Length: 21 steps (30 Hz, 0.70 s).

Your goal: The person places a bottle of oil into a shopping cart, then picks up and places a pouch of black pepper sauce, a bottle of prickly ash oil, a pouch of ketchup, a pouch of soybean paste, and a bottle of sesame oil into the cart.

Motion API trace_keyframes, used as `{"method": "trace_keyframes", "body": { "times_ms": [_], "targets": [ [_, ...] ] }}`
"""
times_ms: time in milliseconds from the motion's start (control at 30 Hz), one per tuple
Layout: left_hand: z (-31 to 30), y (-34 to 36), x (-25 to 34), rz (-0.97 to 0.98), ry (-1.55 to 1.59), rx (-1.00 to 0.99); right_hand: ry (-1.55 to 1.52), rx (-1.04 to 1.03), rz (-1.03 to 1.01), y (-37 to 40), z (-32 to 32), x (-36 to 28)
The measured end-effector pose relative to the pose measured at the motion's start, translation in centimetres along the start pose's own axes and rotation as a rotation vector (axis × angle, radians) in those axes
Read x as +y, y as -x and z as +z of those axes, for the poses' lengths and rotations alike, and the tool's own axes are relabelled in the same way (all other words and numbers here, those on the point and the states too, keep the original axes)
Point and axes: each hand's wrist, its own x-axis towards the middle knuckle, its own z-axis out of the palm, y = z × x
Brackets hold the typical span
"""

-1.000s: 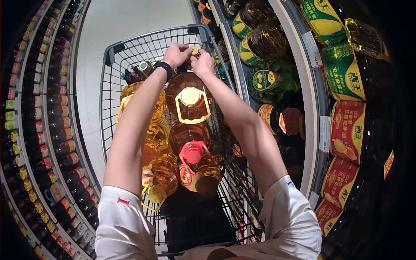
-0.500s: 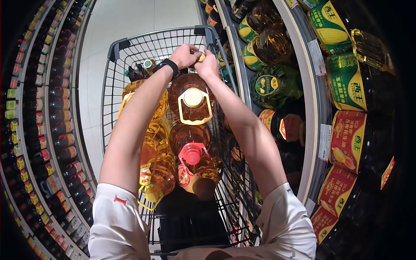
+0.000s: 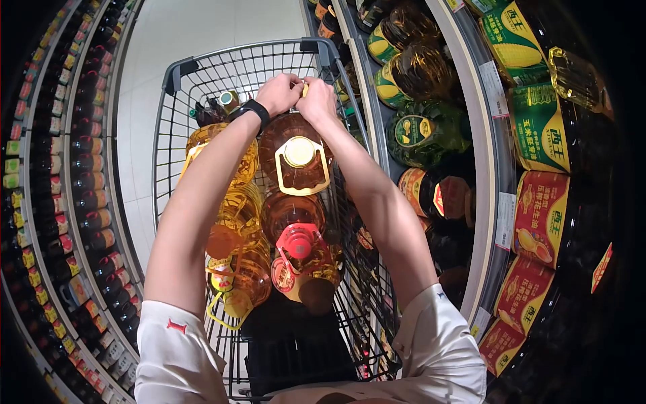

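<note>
Item: left hand [image 3: 279, 93] and right hand [image 3: 316, 101], knuckle to knuckle at the far end of a wire shopping cart [image 3: 242, 52]. Both are curled tight, fingers closed over a small yellow cap [image 3: 304, 87]. The bottle under that cap is almost wholly hidden by the hands, so it is hard to say which fingers do the gripping. A black watch [image 3: 254, 108] sits on the left wrist.

Cart contents:
- Large oil jug [image 3: 298, 153] with a yellow lid and yellow carry handle, directly below the hands and touching the forearms' line of reach.
- Red-capped jug [image 3: 296, 242] nearer the body, label too bent to read.
- Amber jugs [image 3: 232, 202] stacked along the cart's left side, under the left forearm.
- Dark bottle with a gold-green top [image 3: 227, 99], just beside the left wrist.

Surroundings:
- Right shelf [image 3: 488, 135], close against the cart, with white price tags on its edge. It holds green-labelled jugs [image 3: 538, 128] printed 西王 and 玉米胚芽油, and red-labelled jugs [image 3: 538, 209] below, also marked 西王.
- Left shelf: rows of dark bottles [image 3: 74, 168], print too small to read.
- Pale tiled floor [image 3: 182, 40] beyond the cart.
</note>
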Motion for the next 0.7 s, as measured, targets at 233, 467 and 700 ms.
{"method": "trace_keyframes", "body": {
  "times_ms": [233, 467, 700],
  "targets": [
    [-0.5, 0.5, 0.4, 0.03, 0.048, 0.074, 0.043, 0.021, -0.069, -0.3, -0.9, -0.4],
    [-5.9, 7.5, 3.2, 0.193, -0.18, 0.242, -0.014, 0.218, -0.401, 1.1, -4.5, -0.9],
    [-14.8, 27.9, 1.3, -0.045, -0.693, 0.421, 0.224, 0.056, -0.289, 13.6, -14.6, 2.0]
  ]
}}
